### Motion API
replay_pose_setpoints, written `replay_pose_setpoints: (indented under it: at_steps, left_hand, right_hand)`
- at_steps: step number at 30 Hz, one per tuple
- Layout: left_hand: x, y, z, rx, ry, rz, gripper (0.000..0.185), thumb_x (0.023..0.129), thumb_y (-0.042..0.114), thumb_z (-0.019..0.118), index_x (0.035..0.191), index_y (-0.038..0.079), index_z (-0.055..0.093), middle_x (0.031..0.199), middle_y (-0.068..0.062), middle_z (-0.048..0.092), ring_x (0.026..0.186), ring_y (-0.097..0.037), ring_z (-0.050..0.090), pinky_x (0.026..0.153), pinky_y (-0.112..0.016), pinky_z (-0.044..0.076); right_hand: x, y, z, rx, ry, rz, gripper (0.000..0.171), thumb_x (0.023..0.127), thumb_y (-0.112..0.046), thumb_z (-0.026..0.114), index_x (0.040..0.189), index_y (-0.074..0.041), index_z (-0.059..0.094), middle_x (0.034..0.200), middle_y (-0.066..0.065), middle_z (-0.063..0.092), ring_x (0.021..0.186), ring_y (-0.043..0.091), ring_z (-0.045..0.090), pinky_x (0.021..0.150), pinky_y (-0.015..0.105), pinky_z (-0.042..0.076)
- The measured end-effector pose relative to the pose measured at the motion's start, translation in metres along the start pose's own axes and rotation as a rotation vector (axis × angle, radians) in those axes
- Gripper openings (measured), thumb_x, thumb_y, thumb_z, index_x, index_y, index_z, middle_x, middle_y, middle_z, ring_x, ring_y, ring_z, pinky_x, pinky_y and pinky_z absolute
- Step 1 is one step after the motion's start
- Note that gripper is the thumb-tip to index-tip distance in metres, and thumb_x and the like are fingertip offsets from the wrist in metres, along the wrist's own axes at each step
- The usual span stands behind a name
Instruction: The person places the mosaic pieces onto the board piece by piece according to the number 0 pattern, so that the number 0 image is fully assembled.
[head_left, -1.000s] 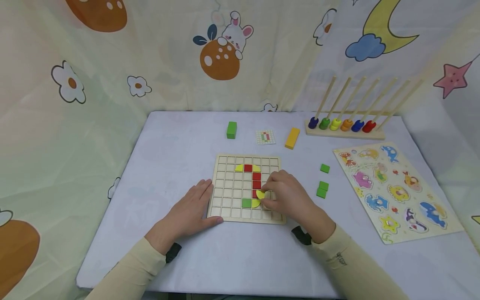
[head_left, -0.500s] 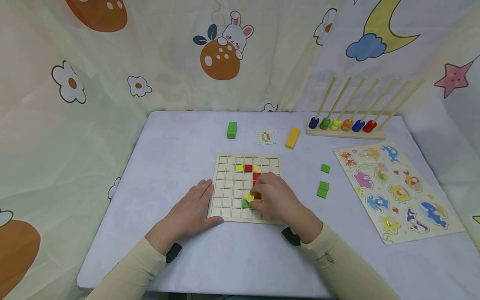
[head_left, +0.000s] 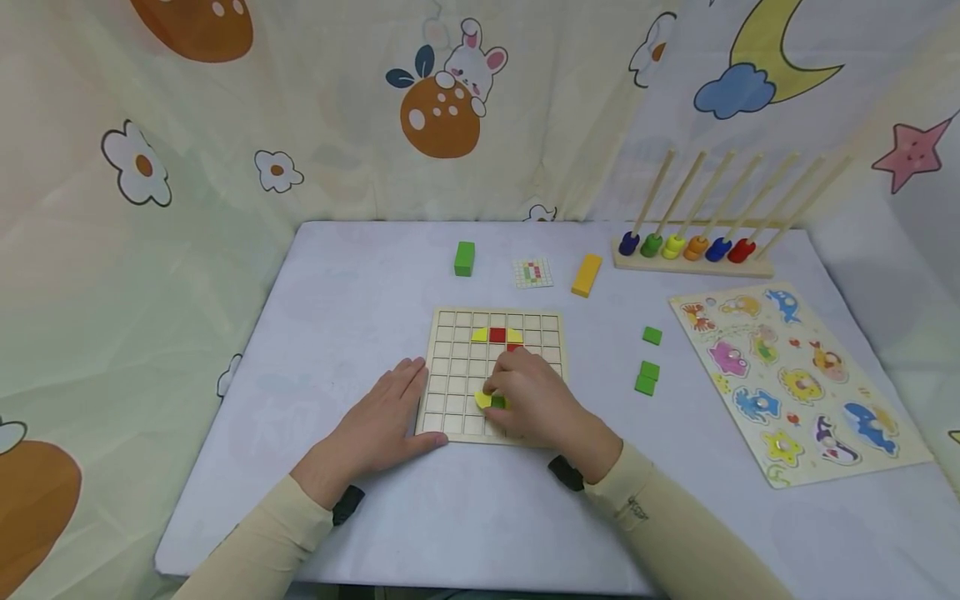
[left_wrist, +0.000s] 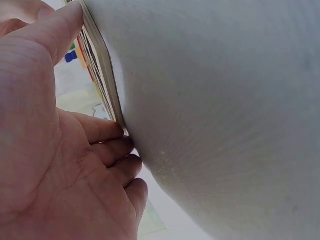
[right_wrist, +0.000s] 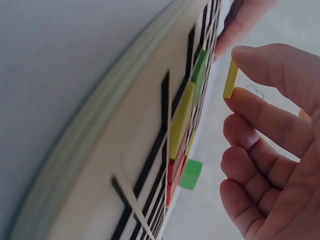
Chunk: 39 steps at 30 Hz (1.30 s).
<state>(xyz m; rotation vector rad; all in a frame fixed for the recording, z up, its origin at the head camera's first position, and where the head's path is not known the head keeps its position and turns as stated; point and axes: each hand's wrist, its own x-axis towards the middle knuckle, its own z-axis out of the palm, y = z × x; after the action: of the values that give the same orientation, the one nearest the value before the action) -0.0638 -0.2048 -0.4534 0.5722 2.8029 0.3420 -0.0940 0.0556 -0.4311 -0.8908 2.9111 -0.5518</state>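
Observation:
A wooden grid board (head_left: 453, 375) lies on the table. My left hand (head_left: 384, 412) rests flat at its left side, fingertips and thumb touching the edge, as the left wrist view also shows. Between thumb and index finger, my right hand (head_left: 542, 404) pinches a yellow rounded tile (right_wrist: 231, 79) just above the lower part of the grid. A green tile (head_left: 498, 402) sits in a cell right beside that held tile. Higher up, a red tile (head_left: 497, 335) lies between two yellow rounded tiles (head_left: 479, 335). My right hand hides most of the other placed tiles in the head view.
Loose green tiles (head_left: 652, 335) lie right of the board. Behind it are a green block (head_left: 464, 259), a small pattern card (head_left: 533, 273) and an orange block (head_left: 587, 276). A bead rack (head_left: 693, 263) and an animal puzzle board (head_left: 757, 329) stand farther right.
My right hand has moved left across the lower grid with the yellow tile, from the red column to the left side of the green tile. The left hand has stayed still.

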Motion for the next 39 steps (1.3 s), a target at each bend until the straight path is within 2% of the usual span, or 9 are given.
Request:
replay_pose_setpoints:
  at_steps: [9, 25, 39]
  left_hand:
    - [-0.0003, 0.0006, -0.0008, 0.000, -0.008, -0.011, 0.111, 0.091, 0.068, 0.068, 0.167, 0.003, 0.018, 0.177, -0.012, 0.015, 0.165, -0.030, 0.013, 0.134, -0.049, 0.022]
    - [-0.0003, 0.0009, -0.0001, 0.011, -0.011, -0.016, 0.111, 0.091, 0.069, 0.067, 0.167, 0.003, 0.018, 0.177, -0.012, 0.014, 0.165, -0.030, 0.012, 0.135, -0.048, 0.022]
    - [-0.0010, -0.0001, 0.0001, 0.006, 0.001, -0.002, 0.110, 0.092, 0.068, 0.067, 0.166, 0.002, 0.019, 0.176, -0.013, 0.016, 0.165, -0.031, 0.013, 0.135, -0.048, 0.022]
  right_hand:
    - [0.0066, -0.0051, 0.0047, 0.001, 0.008, -0.043, 0.021, 0.084, -0.030, 0.088, 0.100, -0.016, 0.085, 0.091, -0.008, 0.065, 0.085, 0.009, 0.047, 0.078, 0.027, 0.045]
    - [0.0103, -0.0050, 0.0098, -0.048, -0.042, -0.018, 0.022, 0.084, -0.033, 0.088, 0.101, -0.019, 0.084, 0.092, -0.009, 0.063, 0.088, 0.010, 0.048, 0.080, 0.027, 0.045]
    - [0.0102, -0.0031, 0.0102, -0.035, -0.039, -0.031, 0.023, 0.084, -0.033, 0.089, 0.101, -0.020, 0.084, 0.091, -0.008, 0.064, 0.087, 0.010, 0.048, 0.080, 0.027, 0.045]
